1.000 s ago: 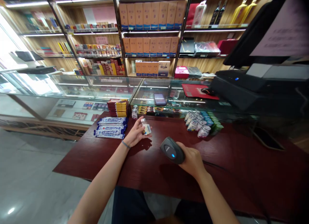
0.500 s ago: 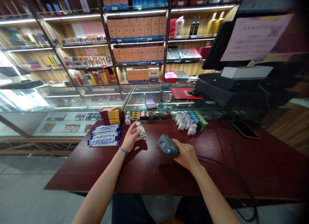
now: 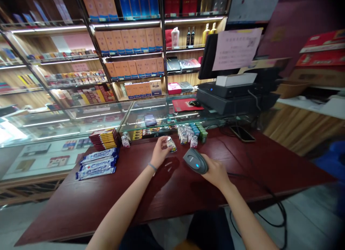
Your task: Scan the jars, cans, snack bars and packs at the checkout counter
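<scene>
My left hand [image 3: 161, 150] grips a small bottle [image 3: 171, 144] with a shiny cap and a colourful label, just above the dark red table [image 3: 129, 192]. In my right hand [image 3: 215, 171] is a dark grey barcode scanner [image 3: 195, 161] with a blue light lit on top; its head points left towards the bottle. Beyond the scanner stand rows of similar small bottles [image 3: 183, 136] with white, blue and green ones side by side. Two more small bottles [image 3: 125, 140] stand left of my left hand. Long blue-and-white packets [image 3: 98, 163] lie at the table's left, in front of stacked brown-and-yellow boxes [image 3: 105, 138].
A glass display case [image 3: 151, 109] borders the table's far side. At the right back sit a monitor [image 3: 208, 57], a black cash drawer [image 3: 223, 100] and a phone [image 3: 242, 133]. The scanner's black cable [image 3: 250, 178] runs off to the right. Stocked shelves [image 3: 129, 59] line the wall.
My left hand has carried the bottle to the right, closer to the grouped bottles. The view has turned right. My right hand still holds the scanner.
</scene>
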A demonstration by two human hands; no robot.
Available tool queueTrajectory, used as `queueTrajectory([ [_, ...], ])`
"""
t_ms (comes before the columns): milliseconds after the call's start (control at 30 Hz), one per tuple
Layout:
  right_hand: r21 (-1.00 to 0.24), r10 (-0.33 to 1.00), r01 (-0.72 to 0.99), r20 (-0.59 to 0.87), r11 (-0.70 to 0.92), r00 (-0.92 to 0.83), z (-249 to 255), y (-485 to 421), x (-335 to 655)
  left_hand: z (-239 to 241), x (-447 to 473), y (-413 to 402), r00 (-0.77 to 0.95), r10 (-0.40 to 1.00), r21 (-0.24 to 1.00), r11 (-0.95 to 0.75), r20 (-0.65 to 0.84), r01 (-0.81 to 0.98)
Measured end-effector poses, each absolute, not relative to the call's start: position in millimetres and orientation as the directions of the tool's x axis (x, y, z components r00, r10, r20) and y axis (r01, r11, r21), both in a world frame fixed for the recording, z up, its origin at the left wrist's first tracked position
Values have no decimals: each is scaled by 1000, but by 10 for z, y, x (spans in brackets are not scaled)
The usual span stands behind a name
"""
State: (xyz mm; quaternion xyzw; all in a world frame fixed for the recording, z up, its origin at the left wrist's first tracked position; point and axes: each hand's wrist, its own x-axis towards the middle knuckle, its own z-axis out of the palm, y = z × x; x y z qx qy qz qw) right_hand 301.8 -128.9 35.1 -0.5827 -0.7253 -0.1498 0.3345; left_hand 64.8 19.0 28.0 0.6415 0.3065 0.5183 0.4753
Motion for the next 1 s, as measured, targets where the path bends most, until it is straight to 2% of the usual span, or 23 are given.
queueTrajectory([
  [167,-170,751,957,657,234,-67,394,-1428,3310,220,1138,237,260,858,884,-466,443,34],
  [500,-175,715,968,699,181,-8,323,-1467,3570,-22,1494,315,302,854,857,-485,423,174],
  [833,-173,705,949,706,262,-66,269,-1479,3582,-98,1521,356,320,836,831,-519,445,200],
  [1000,-146,678,948,729,284,-91,276,-1465,3571,-148,1544,367,319,856,888,-452,406,82],
])
